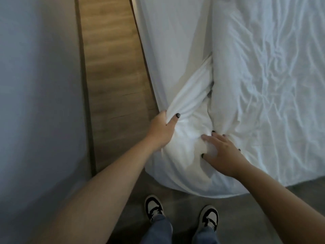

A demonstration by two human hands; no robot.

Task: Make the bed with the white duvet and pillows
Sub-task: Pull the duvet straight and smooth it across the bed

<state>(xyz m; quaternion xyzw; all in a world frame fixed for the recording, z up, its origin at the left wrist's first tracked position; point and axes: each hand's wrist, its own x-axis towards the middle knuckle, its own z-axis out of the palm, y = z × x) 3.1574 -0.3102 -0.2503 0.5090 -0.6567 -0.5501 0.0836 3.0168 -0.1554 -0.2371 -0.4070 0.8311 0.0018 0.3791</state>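
Two forearms are reaching out from the frame's bottom edge, above two black-and-white sneakers [181, 213] standing at six o'clock on the grey floor [246, 213]. The left hand [162, 128] is bunching a fold of the white duvet [190, 131] at the bed's [272, 85] corner, fingers hidden inside the cloth. The right hand [222, 152] is pressing on the duvet with fingers spread, fingertips sinking in. No pillow is showing; the bed is running off at twelve and three o'clock.
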